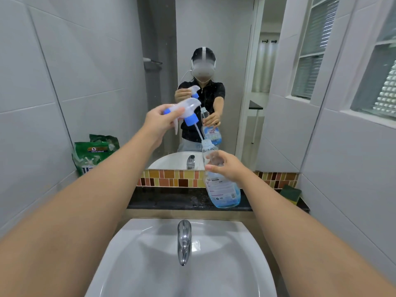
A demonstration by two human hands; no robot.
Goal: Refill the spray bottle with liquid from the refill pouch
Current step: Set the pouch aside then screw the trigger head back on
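Bathroom ledge (171,200), spray bottle (222,189) neck hand-covered

Large pale grey tiles (64,67) cover the bathroom walls. A mirror (225,39) hangs above a band of orange, yellow and brown mosaic tiles (171,179) and a dark stone ledge (171,200). Below sits a white basin (246,254) with a chrome tap (183,241). On the right wall, white-framed windows (372,82) of textured glass let in soft daylight.
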